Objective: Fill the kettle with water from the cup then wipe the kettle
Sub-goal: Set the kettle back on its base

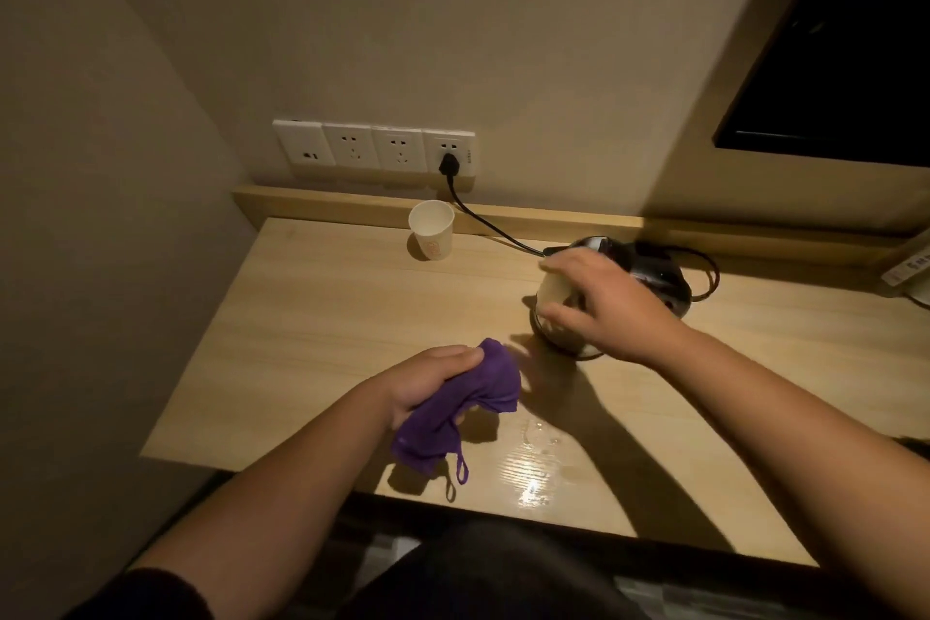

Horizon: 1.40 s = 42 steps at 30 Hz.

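Steel-bodied and shiny, the electric kettle (pixel 649 287) sits on the far right of the wooden desk (pixel 302 317), dark lid and handle on top, its black cord (pixel 483 224) running left to the plug (pixel 448 165) in the wall socket strip (pixel 375 149). My right hand (pixel 604 302) is spread over its near-left side, fingers loosely splayed; I cannot tell whether they actually press the metal. My left hand (pixel 433 383) is clenched around a bunched purple cloth (pixel 463 413), near and left of the kettle. I judge the risks are these: the kettle is plugged in, so a wet cloth near its base is unwise; a hard wipe could shove it or snag the cord. Spilled water (pixel 538 438) glistens on the near desk edge. The paper cup (pixel 432 230) stands upright, far left, well apart.
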Each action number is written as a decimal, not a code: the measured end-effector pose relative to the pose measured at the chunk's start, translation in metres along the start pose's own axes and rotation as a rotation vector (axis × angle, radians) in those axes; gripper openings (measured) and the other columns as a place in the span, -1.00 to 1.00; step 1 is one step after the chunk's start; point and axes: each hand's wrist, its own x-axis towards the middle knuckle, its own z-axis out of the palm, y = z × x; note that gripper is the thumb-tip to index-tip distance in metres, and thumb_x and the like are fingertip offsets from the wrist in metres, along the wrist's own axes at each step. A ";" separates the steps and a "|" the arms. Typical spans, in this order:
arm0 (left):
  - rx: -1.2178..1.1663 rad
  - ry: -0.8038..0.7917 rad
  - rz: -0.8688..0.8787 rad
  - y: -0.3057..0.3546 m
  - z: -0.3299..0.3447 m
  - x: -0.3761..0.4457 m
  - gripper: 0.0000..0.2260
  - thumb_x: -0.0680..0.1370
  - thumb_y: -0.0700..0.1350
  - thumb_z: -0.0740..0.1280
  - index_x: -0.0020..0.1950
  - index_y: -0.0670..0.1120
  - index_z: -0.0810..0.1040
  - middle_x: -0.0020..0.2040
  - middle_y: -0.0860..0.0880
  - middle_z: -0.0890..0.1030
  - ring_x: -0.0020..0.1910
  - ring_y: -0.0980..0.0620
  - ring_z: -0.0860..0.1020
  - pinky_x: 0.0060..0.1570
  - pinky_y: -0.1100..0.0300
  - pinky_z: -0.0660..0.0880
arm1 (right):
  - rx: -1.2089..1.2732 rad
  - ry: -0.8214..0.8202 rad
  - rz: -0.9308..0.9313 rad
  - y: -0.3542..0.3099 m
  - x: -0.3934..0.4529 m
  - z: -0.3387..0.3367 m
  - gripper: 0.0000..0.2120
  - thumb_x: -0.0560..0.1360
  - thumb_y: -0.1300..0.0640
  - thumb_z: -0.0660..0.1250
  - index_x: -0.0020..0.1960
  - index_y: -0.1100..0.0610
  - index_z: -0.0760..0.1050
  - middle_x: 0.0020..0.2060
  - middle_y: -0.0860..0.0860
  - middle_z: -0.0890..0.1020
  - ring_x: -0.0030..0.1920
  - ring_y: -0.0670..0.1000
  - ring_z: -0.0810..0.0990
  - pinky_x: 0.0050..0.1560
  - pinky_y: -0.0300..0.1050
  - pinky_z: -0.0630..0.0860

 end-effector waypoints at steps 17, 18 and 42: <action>1.010 -0.105 0.270 0.018 -0.121 -0.092 -0.66 0.50 0.07 0.41 0.22 0.08 0.45 0.00 0.09 0.59 -0.11 0.19 0.58 -0.15 0.30 0.51 | 0.622 -0.413 0.383 -0.151 0.028 0.085 -0.81 0.49 0.25 0.42 0.07 0.12 0.50 0.01 0.13 0.64 0.03 0.13 0.65 0.00 -0.08 0.63; 1.072 -0.064 0.313 0.019 -0.130 -0.095 -0.67 0.50 0.06 0.40 0.23 0.09 0.45 0.01 0.11 0.59 -0.09 0.18 0.58 -0.15 0.27 0.53 | 0.642 -0.385 0.406 -0.155 0.028 0.088 -0.81 0.49 0.26 0.41 0.07 0.13 0.50 0.01 0.14 0.64 0.04 0.14 0.64 0.03 -0.04 0.63; 1.737 -0.098 0.513 0.014 -0.146 -0.050 -0.82 0.59 0.02 0.22 0.16 0.04 0.50 0.00 0.03 0.60 -0.07 -0.01 0.52 -0.11 0.08 0.45 | -0.002 -0.359 0.149 -0.131 0.017 0.137 -0.79 0.53 0.10 0.39 0.16 0.08 0.56 -0.02 -0.01 0.61 -0.06 -0.03 0.53 -0.11 -0.17 0.41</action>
